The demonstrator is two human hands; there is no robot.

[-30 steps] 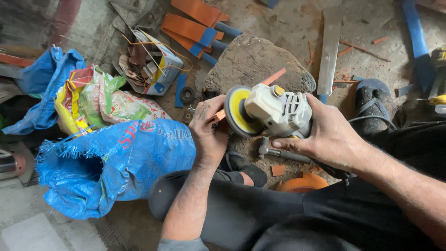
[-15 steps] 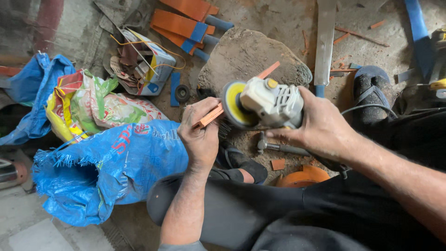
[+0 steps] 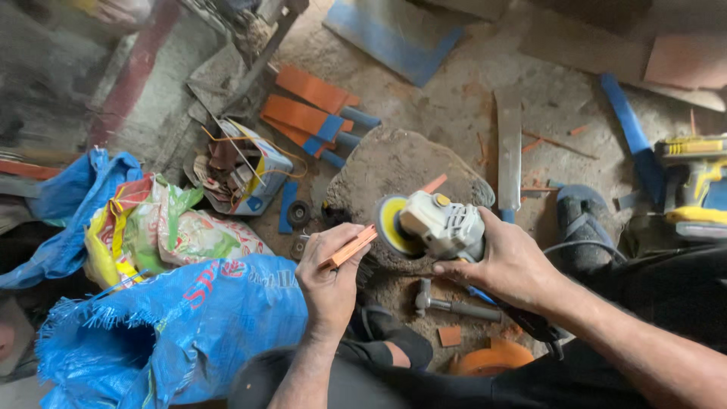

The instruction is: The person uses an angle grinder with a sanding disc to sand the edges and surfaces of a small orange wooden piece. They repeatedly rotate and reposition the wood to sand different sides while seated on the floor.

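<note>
My left hand (image 3: pixel 327 280) grips a small flat orange piece (image 3: pixel 350 247), its tip pointing up and right toward the yellow disc of an angle grinder (image 3: pixel 435 225). My right hand (image 3: pixel 509 265) is closed around the grinder's grey body, holding it over a rough stone block (image 3: pixel 401 170). A narrow gap separates the orange piece from the disc. The grinder's cable trails off to the right.
A hammer (image 3: pixel 448 306) lies by my legs. Orange and blue blades (image 3: pixel 312 113) lie on the ground behind the stone, a long metal blade (image 3: pixel 508 151) to its right. Blue sack (image 3: pixel 182 329) and coloured bags (image 3: pixel 178 231) sit at left; a yellow power tool (image 3: pixel 697 182) at right.
My left hand has drawn the orange piece back from behind the grinder disc and turned it, so it now sits clear to the disc's left. The camera view shifted slightly.
</note>
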